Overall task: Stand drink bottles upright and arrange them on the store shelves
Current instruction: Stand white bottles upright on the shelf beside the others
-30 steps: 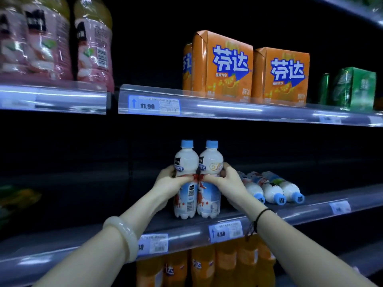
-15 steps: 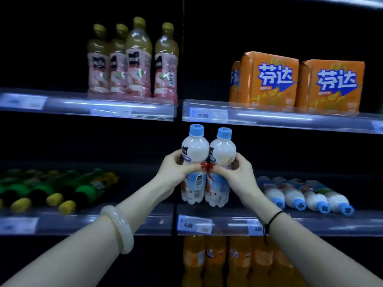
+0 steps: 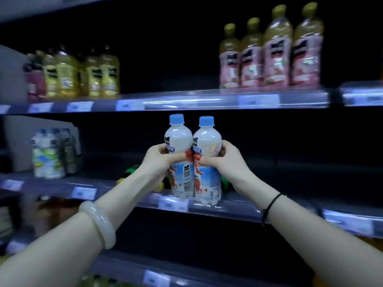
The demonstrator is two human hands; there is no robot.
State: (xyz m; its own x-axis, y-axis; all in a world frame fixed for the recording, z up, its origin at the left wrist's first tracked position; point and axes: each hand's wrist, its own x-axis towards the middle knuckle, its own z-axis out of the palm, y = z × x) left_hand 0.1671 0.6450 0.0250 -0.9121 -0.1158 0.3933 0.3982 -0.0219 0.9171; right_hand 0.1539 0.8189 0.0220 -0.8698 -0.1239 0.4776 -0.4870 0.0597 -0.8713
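We grip 2 upright bottles (image 3: 178, 139), 1 in the left hand (image 3: 159, 161), 1 in the right hand (image 3: 224, 161), touching, before the shelf (image 3: 238, 208) edge. Neither seems placed yet; green things (image 3: 132, 169) lying behind likely need standing.

Two white drink bottles, blue caps, blue-and-red labels: left bottle (image 3: 178, 137) gripped in my left hand (image 3: 160, 162), right bottle (image 3: 207, 139) in my right hand (image 3: 224, 160), both upright, sides touching, centre frame.
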